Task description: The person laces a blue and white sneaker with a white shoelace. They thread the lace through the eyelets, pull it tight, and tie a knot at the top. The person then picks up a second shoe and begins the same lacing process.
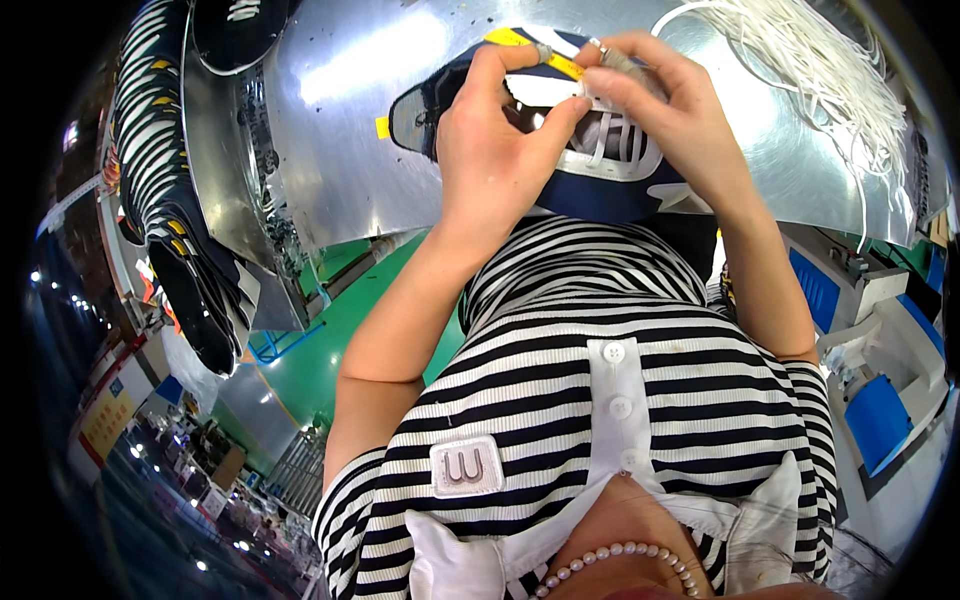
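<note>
A navy shoe upper (625, 200) with a white eyelet panel lies on the metal table in front of me. White shoelace (603, 140) crosses its opening in several rows. My left hand (495, 140) curls round the upper's far edge, the index finger at the yellow strip (562, 66) and the thumb at the eyelets. My right hand (665, 95) is closed, thumb and fingers pinched at the white panel beside the left thumb. The lace between its fingertips is mostly hidden. Wraps cover fingertips on both hands.
Loose white laces (800, 70) lie heaped at the table's right, one hanging over the near edge. A long row of stacked navy-and-white uppers (155, 130) runs along the left. Another dark upper (238, 30) is at the far left. Blue-and-white equipment (875, 420) stands at right.
</note>
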